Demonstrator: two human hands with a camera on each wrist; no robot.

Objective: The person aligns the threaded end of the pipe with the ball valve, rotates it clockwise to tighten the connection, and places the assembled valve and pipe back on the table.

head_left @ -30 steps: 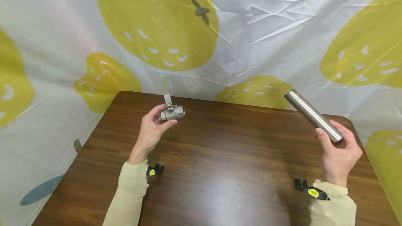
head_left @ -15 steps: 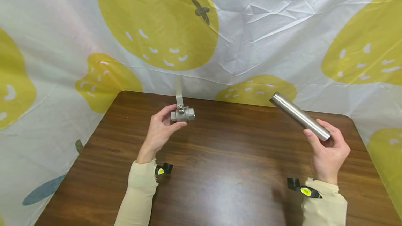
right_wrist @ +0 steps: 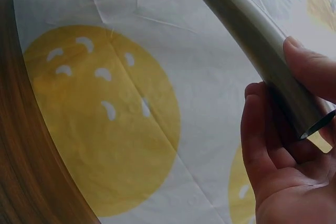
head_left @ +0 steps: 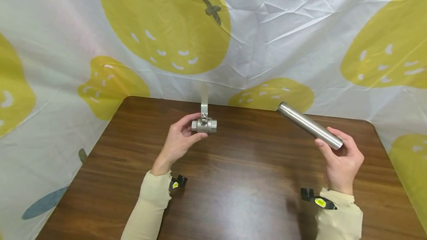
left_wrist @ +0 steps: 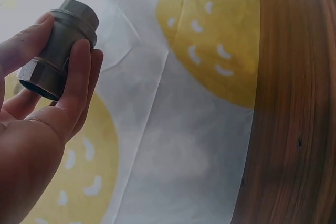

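Note:
My left hand (head_left: 180, 140) grips a silver ball valve (head_left: 204, 125) by its body, thumb below and fingers behind. The valve's flat lever handle (head_left: 204, 101) points up, away from me. In the left wrist view the fingers wrap the valve body (left_wrist: 60, 45), and one hex end with a dark opening faces down. My right hand (head_left: 343, 162) holds a straight steel tube (head_left: 310, 125) near its lower right end, between thumb and fingers. The tube slants up to the left, its far end free. In the right wrist view the tube (right_wrist: 262, 35) shows an open, hollow end. Valve and tube are apart, both held above the table.
A dark brown wooden table (head_left: 233, 180) with rounded corners lies under both hands. Behind and beside it hangs a pale cloth (head_left: 253, 55) printed with yellow fruit. A black strap device (head_left: 178, 182) sits on the left wrist and another (head_left: 318, 199) on the right.
The left hand has moved right with the valve, and the valve's handle has turned more upright. The right hand has moved left with the tube, so the two pieces are closer together.

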